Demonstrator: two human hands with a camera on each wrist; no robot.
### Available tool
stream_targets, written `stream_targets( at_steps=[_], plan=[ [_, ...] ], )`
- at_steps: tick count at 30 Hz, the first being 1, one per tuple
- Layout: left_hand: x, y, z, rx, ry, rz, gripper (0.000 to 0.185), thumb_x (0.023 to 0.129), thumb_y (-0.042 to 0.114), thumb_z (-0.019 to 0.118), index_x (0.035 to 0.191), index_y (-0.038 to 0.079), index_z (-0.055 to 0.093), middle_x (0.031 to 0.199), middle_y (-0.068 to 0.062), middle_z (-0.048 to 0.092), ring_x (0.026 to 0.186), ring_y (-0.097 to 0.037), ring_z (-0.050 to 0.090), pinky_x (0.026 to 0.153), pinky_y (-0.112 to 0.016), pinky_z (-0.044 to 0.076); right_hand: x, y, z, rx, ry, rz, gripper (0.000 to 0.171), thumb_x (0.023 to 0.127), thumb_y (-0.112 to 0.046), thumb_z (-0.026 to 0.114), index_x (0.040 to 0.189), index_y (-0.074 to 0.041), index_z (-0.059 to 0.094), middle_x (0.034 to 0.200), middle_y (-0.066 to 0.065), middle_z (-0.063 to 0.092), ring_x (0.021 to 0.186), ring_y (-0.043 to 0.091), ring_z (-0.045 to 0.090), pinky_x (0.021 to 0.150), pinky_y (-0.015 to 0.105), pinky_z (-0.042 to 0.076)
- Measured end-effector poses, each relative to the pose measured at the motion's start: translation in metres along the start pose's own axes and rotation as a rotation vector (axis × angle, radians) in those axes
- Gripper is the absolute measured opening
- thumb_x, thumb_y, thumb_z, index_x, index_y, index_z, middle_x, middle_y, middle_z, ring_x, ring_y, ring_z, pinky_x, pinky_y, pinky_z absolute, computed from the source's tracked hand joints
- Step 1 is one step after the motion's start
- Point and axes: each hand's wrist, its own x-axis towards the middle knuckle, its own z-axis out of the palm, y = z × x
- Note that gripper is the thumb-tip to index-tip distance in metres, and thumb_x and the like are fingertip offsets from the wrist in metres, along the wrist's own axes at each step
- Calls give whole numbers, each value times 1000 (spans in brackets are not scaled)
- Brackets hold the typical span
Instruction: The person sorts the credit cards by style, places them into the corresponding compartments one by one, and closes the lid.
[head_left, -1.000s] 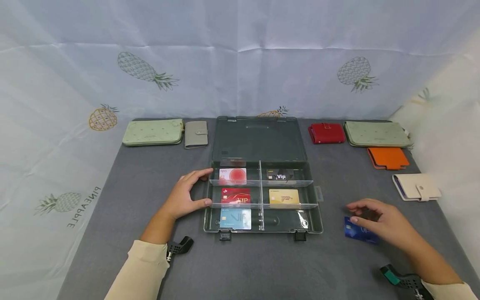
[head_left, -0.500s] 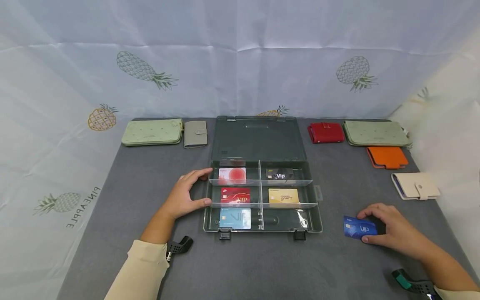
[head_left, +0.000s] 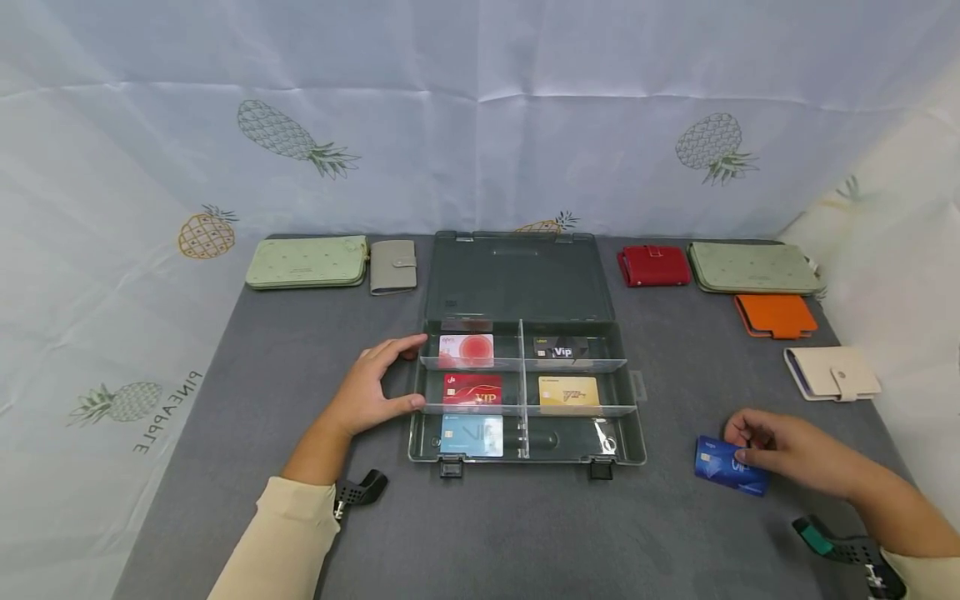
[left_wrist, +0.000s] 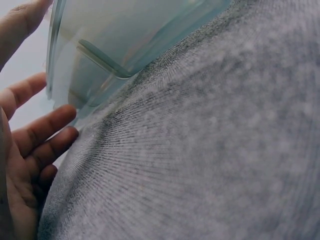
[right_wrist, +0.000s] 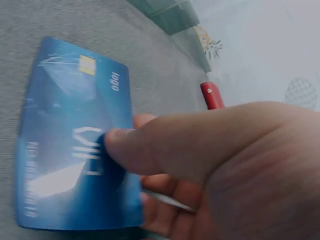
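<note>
A blue VIP card (head_left: 729, 467) is pinched by my right hand (head_left: 795, 454), right of the box. In the right wrist view the thumb lies across the printed face of the blue card (right_wrist: 75, 130), and the other fingers are behind its edge. My left hand (head_left: 369, 392) rests with spread fingers at the left side of the clear divided box (head_left: 637, 433). The left wrist view has its fingertips at the box wall (left_wrist: 100, 70). Inside the box lie a pink-and-white card (head_left: 465, 350), a red card (head_left: 472, 389), a light blue card (head_left: 471, 436), a black card (head_left: 561, 347) and a gold card (head_left: 568, 392).
The box lid (head_left: 521, 279) lies back open. At the back left are a green wallet (head_left: 306, 262) and a grey card holder (head_left: 393, 267). On the right stand a red wallet (head_left: 654, 266), another green wallet (head_left: 753, 267), an orange holder (head_left: 776, 315) and a cream holder (head_left: 831, 372).
The right hand has shifted right and toward the near side, and now pinches the blue card by its right part. The card has turned and moved slightly right. The left hand stays put.
</note>
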Motion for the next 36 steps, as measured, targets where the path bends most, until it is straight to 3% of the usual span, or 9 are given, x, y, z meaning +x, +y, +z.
stream_targets(
  at_steps=[4,6,11,18,25,32,36],
  plan=[
    [1,0,1,2,5,4,100,84,90,61,157,22,54,136,-5,65,122,-25,59,107,-58,33,8,-5,-13,71,-142,-7,13,103,2,66,111,-8,65,97,-10,66,81,7,60,66,27,48],
    [1,-1,1,3,9,13,100,84,90,61,157,21,54,136,-5,66,121,-26,59,106,-58,33,14,-11,-19,86,-171,-13,12,104,2,64,110,-7,65,95,-9,66,81,8,60,66,27,47],
    [1,0,1,6,17,17,101,84,90,60,156,20,55,135,-5,66,121,-27,60,105,-59,33,27,-33,-35,68,-149,-54,14,105,4,62,108,-9,64,88,-6,63,79,13,59,62,29,44],
    [1,0,-1,0,12,17,101,84,90,61,157,20,55,136,-5,66,122,-27,59,105,-59,33,54,-86,-44,2,-118,-100,14,105,-3,66,108,-17,67,86,-11,61,76,13,58,60,30,43],
    [0,0,-2,12,4,12,98,85,87,64,158,22,54,136,-5,66,124,-24,59,107,-58,34,92,-126,-29,84,-182,-147,9,106,-10,68,107,-19,71,89,-6,67,78,16,61,65,30,49],
    [1,0,-1,11,6,11,100,84,90,61,157,22,54,136,-5,66,123,-25,59,106,-58,34,125,-144,-2,78,-207,-109,5,102,-14,75,104,-18,77,86,-6,71,79,14,63,70,29,53],
    [1,1,0,14,7,15,100,84,90,60,157,21,54,135,-5,66,123,-25,59,106,-58,35,131,-149,13,34,-171,-143,7,97,-13,80,101,-18,82,87,-11,73,77,10,63,70,29,55]
  ],
)
